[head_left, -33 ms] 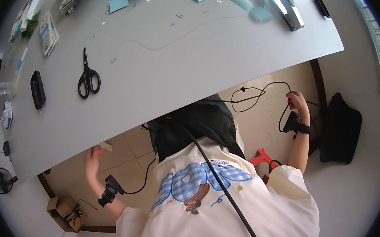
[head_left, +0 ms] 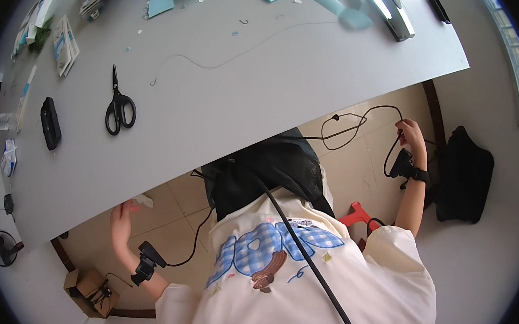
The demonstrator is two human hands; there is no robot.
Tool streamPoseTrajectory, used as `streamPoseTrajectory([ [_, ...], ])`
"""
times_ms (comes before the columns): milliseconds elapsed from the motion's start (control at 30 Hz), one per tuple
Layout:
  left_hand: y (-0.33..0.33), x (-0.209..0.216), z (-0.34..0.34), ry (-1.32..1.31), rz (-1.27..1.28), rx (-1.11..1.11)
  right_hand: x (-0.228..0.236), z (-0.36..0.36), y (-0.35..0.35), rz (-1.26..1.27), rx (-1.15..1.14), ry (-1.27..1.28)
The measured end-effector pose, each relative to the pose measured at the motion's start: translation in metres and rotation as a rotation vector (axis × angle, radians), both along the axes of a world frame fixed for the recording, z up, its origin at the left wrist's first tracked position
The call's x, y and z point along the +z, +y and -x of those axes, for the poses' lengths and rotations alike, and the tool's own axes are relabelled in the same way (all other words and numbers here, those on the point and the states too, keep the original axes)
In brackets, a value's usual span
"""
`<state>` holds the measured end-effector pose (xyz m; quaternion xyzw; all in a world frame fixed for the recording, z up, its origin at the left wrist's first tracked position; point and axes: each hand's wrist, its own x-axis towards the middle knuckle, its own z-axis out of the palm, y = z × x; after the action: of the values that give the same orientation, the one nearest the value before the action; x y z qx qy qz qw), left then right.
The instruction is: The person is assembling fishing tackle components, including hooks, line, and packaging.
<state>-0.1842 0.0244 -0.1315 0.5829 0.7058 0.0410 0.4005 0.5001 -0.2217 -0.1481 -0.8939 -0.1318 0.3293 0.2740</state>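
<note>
Gripping the near edge of the grey table, the left hand has its fingers curled under the rim beside a scrap of white paper. Opposite, the right hand pinches a looping black cable below the tabletop. Farther out lie black scissors. Tugging the cable could snag its loop on the table edge, I judge.

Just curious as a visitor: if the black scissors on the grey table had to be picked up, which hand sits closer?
Probably the left hand: it is at the table edge on the same side as the scissors. The right hand is far across, fingers on a black cable.
</note>
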Motion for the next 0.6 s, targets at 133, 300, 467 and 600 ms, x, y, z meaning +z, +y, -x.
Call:
streamPoseTrajectory([
  [133, -0.006, 0.045, -0.010, 0.090, -0.073, -0.155, 0.052, -0.015, -0.001, -0.137, -0.006, -0.141],
  [300, -0.036, 0.114, -0.026, -0.012, 0.063, -0.166, 0.056, -0.018, 0.005, -0.016, 0.134, -0.124],
  [467, -0.029, 0.176, -0.050, -0.376, -0.325, -0.412, -0.005, -0.032, 0.019, 0.244, 0.256, -0.032],
  [600, 0.007, 0.192, -0.065, -0.263, -0.654, -0.234, -0.035, -0.034, 0.053, 0.365, 0.261, -0.040],
])
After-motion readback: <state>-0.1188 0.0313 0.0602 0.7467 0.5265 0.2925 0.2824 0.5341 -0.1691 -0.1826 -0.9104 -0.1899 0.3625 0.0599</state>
